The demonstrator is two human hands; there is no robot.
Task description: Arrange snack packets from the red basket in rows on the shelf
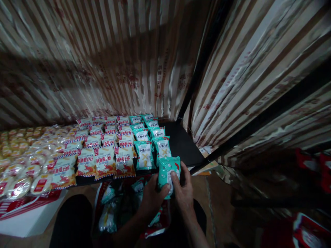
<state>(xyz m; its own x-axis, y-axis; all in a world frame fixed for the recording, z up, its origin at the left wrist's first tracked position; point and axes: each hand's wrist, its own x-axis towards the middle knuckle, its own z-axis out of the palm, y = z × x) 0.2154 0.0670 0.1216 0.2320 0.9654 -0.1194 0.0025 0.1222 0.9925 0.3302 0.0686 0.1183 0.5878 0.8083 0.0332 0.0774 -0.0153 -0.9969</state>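
Between both my hands is a teal snack packet (169, 172), its fish-printed side facing up. My left hand (152, 196) grips its lower left side, and my right hand (183, 189) holds its right side with the thumb on the front. The packet is at the front edge of a black shelf (183, 144), just before the teal-and-white packets (144, 155) standing in two columns. To the left of these are rows of orange-and-white packets (105, 162). Below my hands, an open red-rimmed box (99, 196) contains more teal packets (110, 213).
Round wrapped snacks (41, 182) cover the shelf's left part. A white and red box (31, 217) is beneath them. Striped plastic sheeting (103, 62) hangs behind, with black frame bars (196, 75) at the right. Red packages (310, 230) lie at the lower right.
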